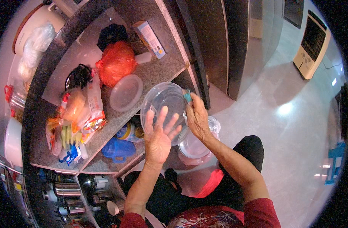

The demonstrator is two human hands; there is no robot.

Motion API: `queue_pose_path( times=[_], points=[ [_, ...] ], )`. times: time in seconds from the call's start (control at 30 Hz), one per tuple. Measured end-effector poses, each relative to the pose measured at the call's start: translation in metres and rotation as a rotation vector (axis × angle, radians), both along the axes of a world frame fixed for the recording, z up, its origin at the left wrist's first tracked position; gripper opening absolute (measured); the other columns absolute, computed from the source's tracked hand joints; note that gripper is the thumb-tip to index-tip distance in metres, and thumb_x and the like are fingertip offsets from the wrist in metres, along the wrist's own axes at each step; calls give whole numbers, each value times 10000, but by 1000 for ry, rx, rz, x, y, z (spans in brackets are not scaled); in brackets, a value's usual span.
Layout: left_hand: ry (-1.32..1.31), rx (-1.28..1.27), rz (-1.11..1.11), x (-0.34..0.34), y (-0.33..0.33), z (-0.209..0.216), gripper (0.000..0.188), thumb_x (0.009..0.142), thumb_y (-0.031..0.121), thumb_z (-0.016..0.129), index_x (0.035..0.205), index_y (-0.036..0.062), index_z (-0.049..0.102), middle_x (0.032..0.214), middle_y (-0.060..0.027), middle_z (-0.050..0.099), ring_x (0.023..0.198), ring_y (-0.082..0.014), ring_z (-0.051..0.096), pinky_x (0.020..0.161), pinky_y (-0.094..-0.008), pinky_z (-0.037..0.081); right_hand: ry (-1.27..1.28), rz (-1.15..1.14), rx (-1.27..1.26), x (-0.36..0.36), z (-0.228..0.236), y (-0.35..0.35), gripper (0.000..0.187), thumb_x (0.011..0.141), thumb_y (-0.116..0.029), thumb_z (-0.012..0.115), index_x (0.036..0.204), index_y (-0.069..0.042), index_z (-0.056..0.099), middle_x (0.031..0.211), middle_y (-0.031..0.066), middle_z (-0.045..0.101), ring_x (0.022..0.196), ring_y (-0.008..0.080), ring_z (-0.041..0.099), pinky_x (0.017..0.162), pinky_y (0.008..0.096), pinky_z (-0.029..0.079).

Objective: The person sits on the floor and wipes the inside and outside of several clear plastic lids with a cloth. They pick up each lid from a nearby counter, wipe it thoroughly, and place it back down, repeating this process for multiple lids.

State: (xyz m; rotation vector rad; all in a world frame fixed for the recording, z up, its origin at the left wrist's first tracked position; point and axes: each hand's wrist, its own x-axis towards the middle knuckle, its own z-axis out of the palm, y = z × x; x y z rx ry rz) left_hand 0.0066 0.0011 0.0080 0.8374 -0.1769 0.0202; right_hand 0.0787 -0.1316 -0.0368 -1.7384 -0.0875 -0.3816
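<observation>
A round, clear plastic container (158, 93) is held up over the front edge of the stone counter. My right hand (198, 116) is closed at its right rim, with a small teal piece (187, 95) showing by the fingertips; I cannot make out what that piece is. My left hand (158, 142) has its fingers spread at the container's near side, palm showing; whether it touches the plastic is unclear. Just below the right hand is another clear tub (195, 144), beside a pinkish plastic bag (195, 159). A translucent round lid (126, 93) lies on the counter.
On the counter (170, 68) are a red plastic bag (116, 62), a small box (149, 40) and several food packets (77, 110). A blue plastic basket (119, 149) sits on the shelf below. Metal pots (69, 190) fill shelves at lower left. An air cooler (313, 43) stands on the floor.
</observation>
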Motion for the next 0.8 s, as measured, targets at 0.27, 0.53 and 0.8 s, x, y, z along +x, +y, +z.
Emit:
queue_pose_path(
  times=[0.27, 0.53, 0.8],
  points=[
    [-23, -36, -113, 9, 25, 5, 661, 882, 336, 614, 1458, 243, 305, 1526, -112, 286, 1308, -491, 351, 977, -678, 367, 63, 244, 554, -9, 0, 1, 372, 900, -96, 566, 1259, -10, 517, 948, 35, 591, 855, 106, 522, 778, 261, 458],
    [86, 40, -427, 14, 73, 26, 712, 877, 149, 595, 1487, 144, 227, 1409, -253, 408, 1200, -529, 459, 828, -676, 477, -271, 342, -32, -1, 28, -33, 392, 827, -14, 563, 1218, -43, 548, 964, 127, 596, 826, 270, 590, 739, 359, 480],
    [111, 286, -301, -1, 51, 25, 718, 860, 3, 583, 1478, 192, 272, 1450, -249, 354, 1191, -501, 486, 805, -609, 536, -444, 95, -261, -2, 29, -16, 398, 811, -11, 566, 1205, -63, 536, 1140, 166, 561, 1027, 357, 569, 808, 434, 460]
  ],
)
